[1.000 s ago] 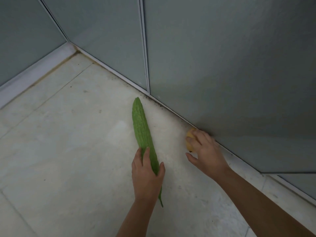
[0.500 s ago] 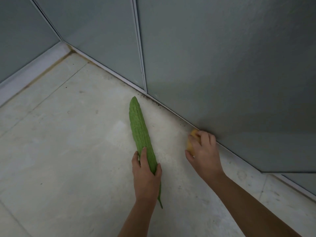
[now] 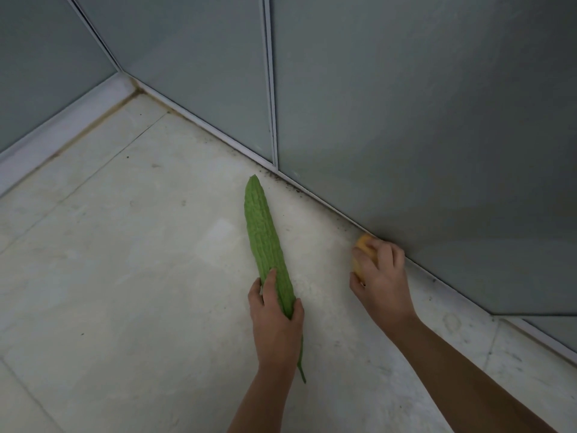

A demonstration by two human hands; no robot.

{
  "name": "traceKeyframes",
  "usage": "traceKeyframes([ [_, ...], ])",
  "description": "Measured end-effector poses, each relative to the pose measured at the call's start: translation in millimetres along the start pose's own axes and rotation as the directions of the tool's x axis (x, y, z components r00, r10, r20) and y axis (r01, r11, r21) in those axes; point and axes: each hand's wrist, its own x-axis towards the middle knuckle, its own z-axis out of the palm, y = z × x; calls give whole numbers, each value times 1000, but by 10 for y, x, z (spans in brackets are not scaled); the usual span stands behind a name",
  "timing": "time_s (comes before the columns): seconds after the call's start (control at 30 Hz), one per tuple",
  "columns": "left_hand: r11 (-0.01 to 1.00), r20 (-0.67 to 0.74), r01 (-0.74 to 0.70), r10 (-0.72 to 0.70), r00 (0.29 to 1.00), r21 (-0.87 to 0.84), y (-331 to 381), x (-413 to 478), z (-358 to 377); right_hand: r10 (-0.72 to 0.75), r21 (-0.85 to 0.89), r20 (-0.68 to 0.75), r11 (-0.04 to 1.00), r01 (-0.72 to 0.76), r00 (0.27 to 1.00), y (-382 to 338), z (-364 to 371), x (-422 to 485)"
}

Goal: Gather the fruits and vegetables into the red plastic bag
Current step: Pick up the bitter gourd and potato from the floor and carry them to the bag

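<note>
A long, ridged green gourd (image 3: 263, 232) lies on the pale floor, its tip pointing away from me. My left hand (image 3: 274, 320) is wrapped around its near end, and the thin stem sticks out below my wrist. To the right, a small yellow fruit (image 3: 362, 251) sits against the foot of the grey wall panel. My right hand (image 3: 382, 279) is closed over it, fingers curled across its top, so most of the fruit is hidden. No red plastic bag is in view.
Grey glass wall panels (image 3: 406, 104) with white frames run along the back and the left, meeting at a corner (image 3: 125, 79). A white sill (image 3: 62, 120) edges the left wall. The tiled floor (image 3: 109, 276) spreads out to the left.
My right hand's fingers have curled further over the yellow fruit. My left hand has tightened round the gourd. The gourd lies in much the same place.
</note>
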Motion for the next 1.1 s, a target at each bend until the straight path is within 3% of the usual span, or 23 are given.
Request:
traceKeyframes([
  [0.37,997,7,7,-6,1000,-77,17,-6,-49,-1,-92,4,996,1,1000,-34,39,34],
  [0.7,981,17,52,-49,999,-185,52,-25,-115,107,206,115,970,-129,988,-254,-69,-6],
  [1.1,889,2,178,-196,981,-422,78,-38,-162,239,266,250,915,-304,938,-298,-85,13],
])
